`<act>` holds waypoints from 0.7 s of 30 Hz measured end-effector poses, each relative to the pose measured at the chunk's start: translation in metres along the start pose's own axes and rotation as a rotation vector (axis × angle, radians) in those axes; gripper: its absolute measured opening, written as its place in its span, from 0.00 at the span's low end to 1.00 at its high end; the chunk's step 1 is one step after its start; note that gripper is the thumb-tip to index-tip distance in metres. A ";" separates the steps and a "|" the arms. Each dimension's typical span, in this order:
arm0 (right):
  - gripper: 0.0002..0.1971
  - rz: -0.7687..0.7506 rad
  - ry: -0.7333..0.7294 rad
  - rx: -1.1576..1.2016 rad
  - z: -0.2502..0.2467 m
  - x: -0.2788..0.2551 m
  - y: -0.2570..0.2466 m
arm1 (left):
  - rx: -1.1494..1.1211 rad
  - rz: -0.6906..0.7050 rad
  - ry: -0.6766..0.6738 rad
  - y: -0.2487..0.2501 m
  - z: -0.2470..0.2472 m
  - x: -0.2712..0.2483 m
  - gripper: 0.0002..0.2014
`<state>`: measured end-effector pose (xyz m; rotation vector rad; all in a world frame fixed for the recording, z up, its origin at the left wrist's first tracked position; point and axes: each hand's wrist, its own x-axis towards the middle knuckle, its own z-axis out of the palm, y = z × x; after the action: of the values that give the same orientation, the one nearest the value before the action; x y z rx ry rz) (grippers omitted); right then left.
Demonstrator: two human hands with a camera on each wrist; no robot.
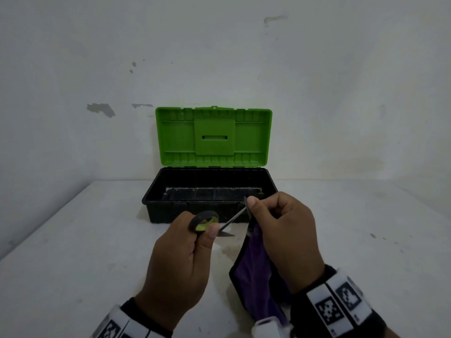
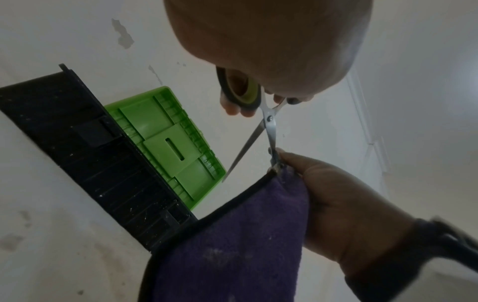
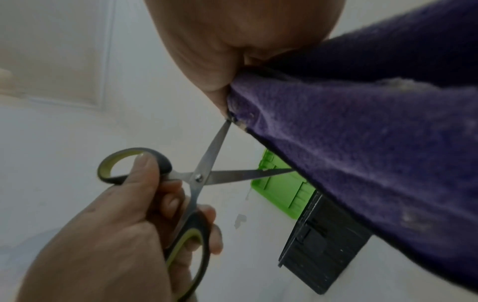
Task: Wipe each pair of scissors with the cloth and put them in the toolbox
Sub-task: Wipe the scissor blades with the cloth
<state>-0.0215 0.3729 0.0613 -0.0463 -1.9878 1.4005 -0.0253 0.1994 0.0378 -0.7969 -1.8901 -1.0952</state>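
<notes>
My left hand (image 1: 195, 232) grips the black-and-green handles of a pair of scissors (image 1: 231, 219) (image 2: 269, 122) (image 3: 199, 177), blades spread apart. My right hand (image 1: 273, 215) pinches a purple cloth (image 1: 253, 272) (image 2: 232, 245) (image 3: 362, 143) around the tip of the upper blade, just in front of the toolbox. The rest of the cloth hangs down to the table. The toolbox (image 1: 210, 191) has a black base and an upright green lid (image 1: 213, 136), standing open behind both hands. Its inside looks bare where visible.
A white table (image 1: 73, 252) carries the toolbox against a white wall (image 1: 219, 57) with chipped paint. The table's left edge (image 1: 44, 223) runs diagonally toward me. Bare tabletop lies to the left and right of the box.
</notes>
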 end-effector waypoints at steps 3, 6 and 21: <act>0.14 -0.011 -0.052 0.002 0.001 -0.006 -0.004 | 0.008 -0.004 0.003 0.001 -0.001 0.001 0.14; 0.14 0.035 -0.034 0.054 -0.003 0.001 0.001 | 0.011 -0.003 -0.028 0.002 -0.001 0.001 0.14; 0.09 -0.064 -0.294 0.153 -0.033 -0.002 -0.003 | -0.830 -1.229 -0.043 0.022 -0.008 0.030 0.15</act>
<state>-0.0011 0.3978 0.0686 0.3054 -2.0867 1.5863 -0.0195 0.2054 0.0744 0.0899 -1.8935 -2.7107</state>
